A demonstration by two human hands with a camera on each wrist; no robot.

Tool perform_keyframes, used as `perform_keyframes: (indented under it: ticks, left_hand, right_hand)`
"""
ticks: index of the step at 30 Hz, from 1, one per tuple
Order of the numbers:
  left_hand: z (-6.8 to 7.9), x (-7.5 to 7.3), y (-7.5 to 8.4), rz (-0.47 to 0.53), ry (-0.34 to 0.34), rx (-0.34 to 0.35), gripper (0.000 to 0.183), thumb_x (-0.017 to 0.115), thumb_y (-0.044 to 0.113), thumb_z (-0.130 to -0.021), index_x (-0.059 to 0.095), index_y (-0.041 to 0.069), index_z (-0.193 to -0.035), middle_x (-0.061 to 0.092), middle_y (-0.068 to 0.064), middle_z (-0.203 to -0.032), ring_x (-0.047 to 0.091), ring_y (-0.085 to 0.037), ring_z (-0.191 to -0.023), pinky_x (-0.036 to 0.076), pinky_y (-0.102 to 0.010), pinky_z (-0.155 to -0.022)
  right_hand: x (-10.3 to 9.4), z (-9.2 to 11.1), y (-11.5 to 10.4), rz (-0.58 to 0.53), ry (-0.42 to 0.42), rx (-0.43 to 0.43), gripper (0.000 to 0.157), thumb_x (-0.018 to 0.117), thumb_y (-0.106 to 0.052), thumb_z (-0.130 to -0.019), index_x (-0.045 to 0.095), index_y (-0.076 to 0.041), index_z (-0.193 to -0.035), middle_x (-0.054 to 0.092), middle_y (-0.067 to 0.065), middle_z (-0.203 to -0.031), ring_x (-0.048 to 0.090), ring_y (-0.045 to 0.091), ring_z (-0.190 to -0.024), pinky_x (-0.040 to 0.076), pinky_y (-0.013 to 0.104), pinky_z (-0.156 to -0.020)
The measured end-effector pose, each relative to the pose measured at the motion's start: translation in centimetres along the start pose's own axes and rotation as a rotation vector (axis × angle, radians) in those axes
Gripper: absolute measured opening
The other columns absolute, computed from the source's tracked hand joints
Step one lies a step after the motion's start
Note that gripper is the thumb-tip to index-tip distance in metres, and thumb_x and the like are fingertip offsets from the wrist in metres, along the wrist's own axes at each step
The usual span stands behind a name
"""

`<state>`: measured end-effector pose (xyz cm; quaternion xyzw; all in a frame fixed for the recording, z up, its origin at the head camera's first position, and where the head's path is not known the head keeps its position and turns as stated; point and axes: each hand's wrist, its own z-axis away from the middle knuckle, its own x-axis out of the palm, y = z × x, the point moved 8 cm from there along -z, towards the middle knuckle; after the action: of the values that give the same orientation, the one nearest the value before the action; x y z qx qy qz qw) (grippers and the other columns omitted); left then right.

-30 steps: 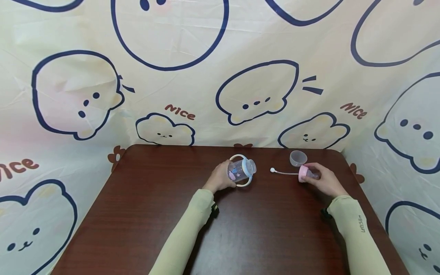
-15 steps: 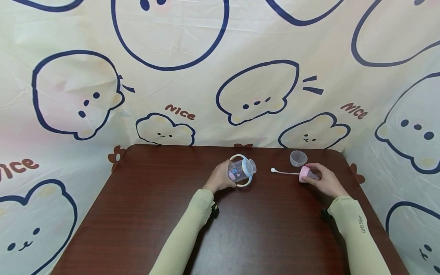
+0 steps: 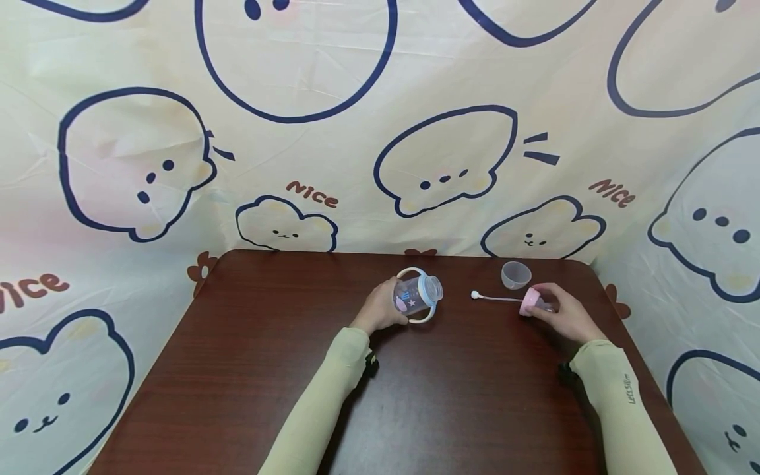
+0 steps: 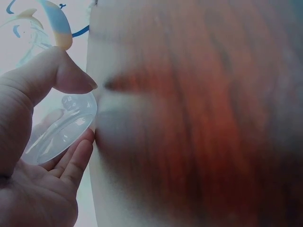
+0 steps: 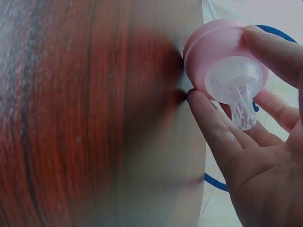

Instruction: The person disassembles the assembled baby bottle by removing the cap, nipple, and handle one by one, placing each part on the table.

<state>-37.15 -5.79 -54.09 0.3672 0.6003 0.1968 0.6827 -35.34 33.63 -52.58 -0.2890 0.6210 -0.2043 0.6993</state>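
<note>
Left hand gripping clear plastic baby bottle with white handles and blue collar, bottle lying on its side on dark red-brown wooden table. Right hand holding pink screw ring with thin white straw tube pointing left. Clear dome cap just behind ring, against cartoon-print cream backdrop.
</note>
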Motion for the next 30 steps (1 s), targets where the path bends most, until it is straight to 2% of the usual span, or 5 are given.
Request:
perform_keyframes:
  ticks: [11,19,30]
  left_hand:
    - [0.08,0.07,-0.04,-0.005,-0.002,0.008,0.095,0.100,0.014,-0.061,0.051,0.013,-0.143,0.066,-0.004,-0.125,0.061,-0.023,-0.112,0.056,-0.041,-0.095]
    - [0.04,-0.03,0.04,-0.004,-0.002,-0.006,0.097,0.099,0.009,-0.063,0.049,0.010,-0.146,0.063,-0.007,-0.130,0.059,-0.024,-0.115,0.056,-0.042,-0.097]
    - [0.00,0.00,0.09,-0.011,0.000,0.008,0.095,0.099,0.009,-0.061,0.051,0.011,-0.143,0.065,-0.006,-0.127,0.060,-0.024,-0.113,0.056,-0.041,-0.094]
  right_hand:
    - [0.14,-0.05,0.33,-0.006,-0.006,0.001,0.071,0.075,-0.035,-0.095,0.041,-0.004,-0.150,0.046,0.030,-0.149,0.054,0.051,-0.127,0.043,0.066,-0.107]
    - [0.17,0.00,0.27,0.001,-0.010,0.010,0.074,0.075,-0.035,-0.095,0.039,-0.003,-0.151,0.045,0.030,-0.150,0.052,0.051,-0.127,0.042,0.068,-0.108]
    - [0.25,-0.11,0.30,-0.006,-0.010,0.019,0.073,0.075,-0.034,-0.096,0.038,-0.004,-0.151,0.044,0.031,-0.151,0.051,0.052,-0.129,0.041,0.068,-0.108]
